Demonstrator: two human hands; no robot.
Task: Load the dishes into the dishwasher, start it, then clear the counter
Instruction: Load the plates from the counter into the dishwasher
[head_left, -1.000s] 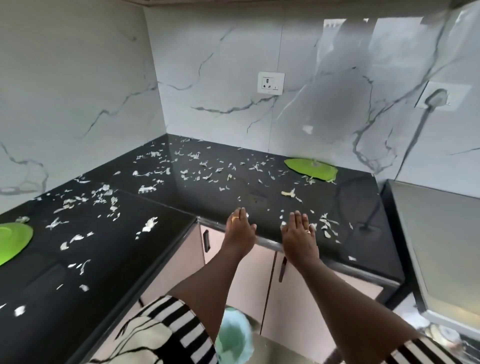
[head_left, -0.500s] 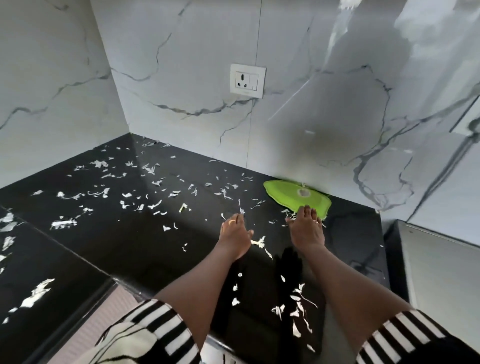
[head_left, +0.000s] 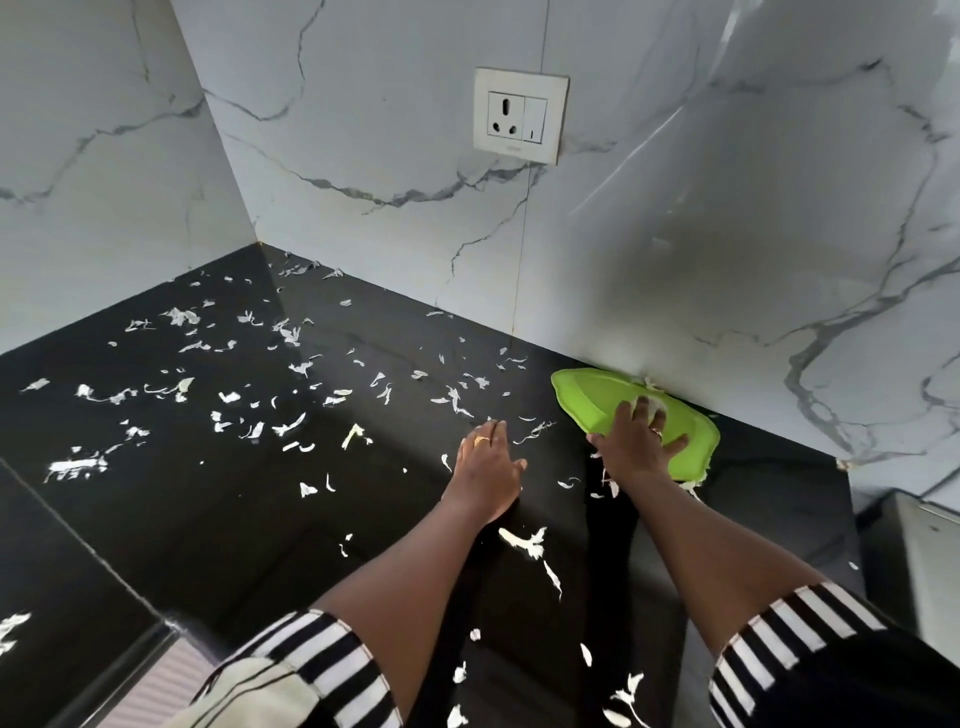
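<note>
Your right hand (head_left: 636, 441) lies spread flat on the green plate (head_left: 582, 389) by the back wall (head_left: 675, 260); your left hand (head_left: 485, 462) rests flat on the desk (head_left: 208, 519). Hook the plate's near rim, then lift it level.

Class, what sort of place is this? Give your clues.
Probably a home kitchen: a black counter strewn with white scraps, a marble-look wall carrying a power socket, and a green plate by the wall.

The counter (head_left: 208, 519) is glossy black stone, mirror-smooth. The far walls (head_left: 675, 234) are polished white marble-look tile, grey-veined. The green plate (head_left: 587, 395) looks smooth plastic, the socket (head_left: 519, 115) white plastic, the sleeves (head_left: 322, 654) striped cloth.
</note>
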